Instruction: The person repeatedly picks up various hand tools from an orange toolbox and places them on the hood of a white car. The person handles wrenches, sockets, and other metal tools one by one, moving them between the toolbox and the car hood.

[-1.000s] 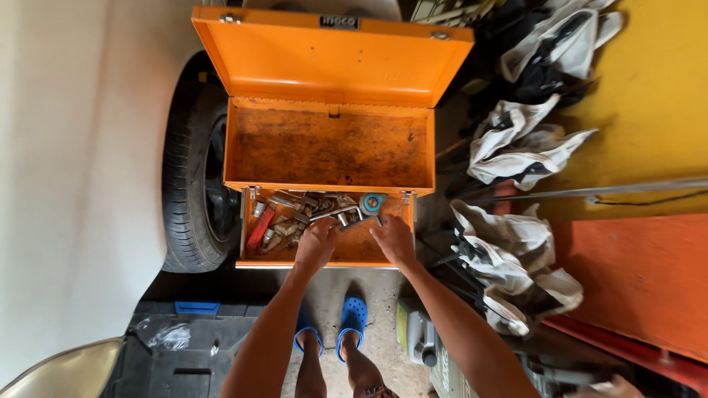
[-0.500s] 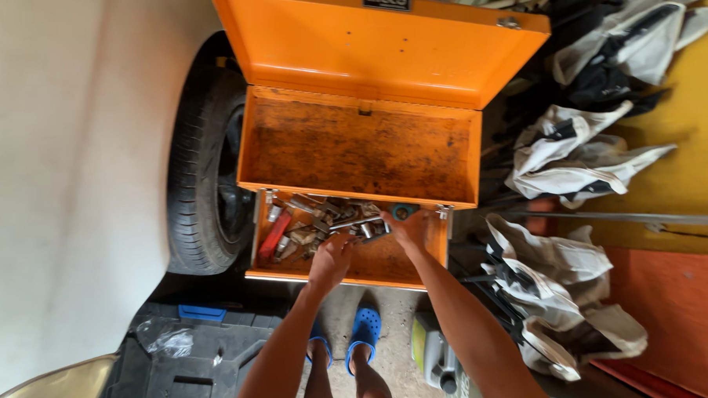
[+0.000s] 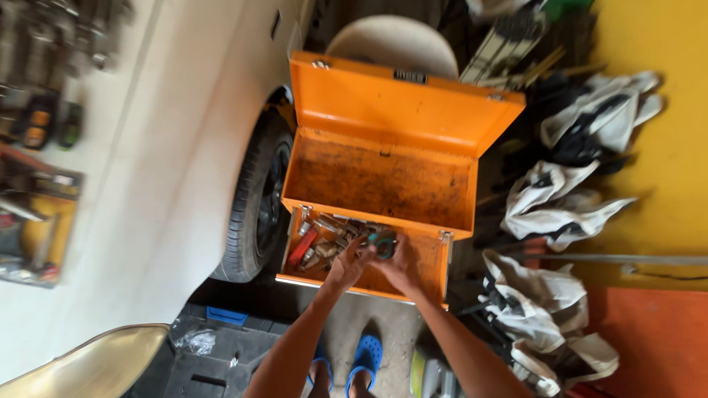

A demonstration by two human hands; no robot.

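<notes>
An orange metal toolbox (image 3: 385, 182) stands open, lid up and its rusty top tray bare. Its lower drawer (image 3: 427, 271) is pulled out and holds several metal sockets and wrenches (image 3: 324, 238) and a red-handled tool (image 3: 301, 248). My left hand (image 3: 347, 263) reaches into the drawer, fingers down among the metal pieces; the blur hides its grip. My right hand (image 3: 401, 269) is beside it, fingers curled around a small teal round tool (image 3: 384, 243) just above the drawer.
A car tyre (image 3: 252, 210) and white car body (image 3: 157, 190) lie left of the box. White and black cloths (image 3: 558, 200) are piled right, by a yellow wall (image 3: 681, 133) and a metal rod (image 3: 646, 259). Blue sandals (image 3: 367, 355), a black case (image 3: 203, 361) and a beige chair (image 3: 78, 381) are below.
The camera has pulled back and swung left. My right hand took the teal round tool from the drawer's back right corner and brought it towards the middle, close to my left hand.
</notes>
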